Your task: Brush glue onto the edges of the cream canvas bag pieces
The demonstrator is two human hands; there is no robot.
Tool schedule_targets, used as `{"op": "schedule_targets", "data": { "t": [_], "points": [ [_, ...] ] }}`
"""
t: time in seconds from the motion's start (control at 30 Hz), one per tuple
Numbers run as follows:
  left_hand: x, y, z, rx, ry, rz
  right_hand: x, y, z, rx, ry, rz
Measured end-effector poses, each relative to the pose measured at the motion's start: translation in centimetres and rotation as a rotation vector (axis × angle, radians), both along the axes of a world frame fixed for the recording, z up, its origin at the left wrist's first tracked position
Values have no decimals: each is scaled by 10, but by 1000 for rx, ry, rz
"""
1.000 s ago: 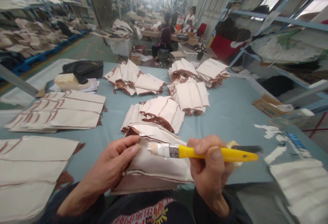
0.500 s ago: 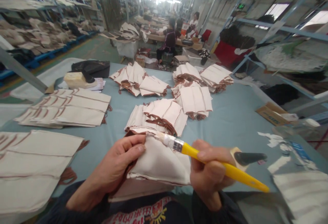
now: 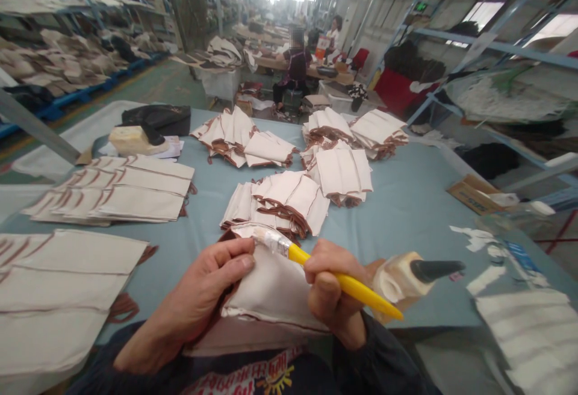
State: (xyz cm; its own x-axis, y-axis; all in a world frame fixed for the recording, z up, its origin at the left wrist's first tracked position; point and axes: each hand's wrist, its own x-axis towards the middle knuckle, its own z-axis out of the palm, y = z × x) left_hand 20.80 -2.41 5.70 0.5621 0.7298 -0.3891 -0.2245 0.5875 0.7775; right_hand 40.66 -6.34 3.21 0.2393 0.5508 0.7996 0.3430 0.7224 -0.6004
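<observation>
My left hand (image 3: 212, 280) pinches the upper left corner of a cream fabric piece (image 3: 271, 289) with dark brown edging, close in front of my body. In my right hand (image 3: 336, 286) is a brush (image 3: 361, 289) with a yellow handle, my fingers wrapped round it. The brush's pale bristles touch the piece's top edge, just right of my left fingertips. Right behind this edge lies a stack of similar cream pieces (image 3: 293, 199). To the right of my right hand stands a cream-coloured container (image 3: 397, 277) with a dark handle-like part sticking out.
More cream stacks lie on the blue-green table (image 3: 406, 202), at the back (image 3: 338, 169) and on the left (image 3: 144, 190). A cardboard box (image 3: 474, 195) and white scraps (image 3: 474, 238) are at the right. Farther off, a person (image 3: 295, 67) sits at another table.
My right hand has moved left with the brush, and the bristles have shifted left along the edge towards my left fingers. More of the cream container now shows. The camera view has shifted slightly.
</observation>
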Motion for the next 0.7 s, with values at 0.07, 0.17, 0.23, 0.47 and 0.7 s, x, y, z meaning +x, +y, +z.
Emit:
{"op": "schedule_targets", "data": {
  "t": [0.07,0.17,0.23,0.47,0.7],
  "points": [
    [0,-1,-1,0,-1,8,0,1,-1,-5,17,-21],
    [-1,-2,-1,-3,16,11,0,-2,1,32,111,-27],
    [-2,-3,0,-4,33,21,-2,-5,1,53,115,7],
    [-3,-10,6,-24,7,29,-2,-2,1,10,1,-51],
    [-5,-16,10,4,-30,-24,-8,-1,0,-214,-209,-214]
  ]
}}
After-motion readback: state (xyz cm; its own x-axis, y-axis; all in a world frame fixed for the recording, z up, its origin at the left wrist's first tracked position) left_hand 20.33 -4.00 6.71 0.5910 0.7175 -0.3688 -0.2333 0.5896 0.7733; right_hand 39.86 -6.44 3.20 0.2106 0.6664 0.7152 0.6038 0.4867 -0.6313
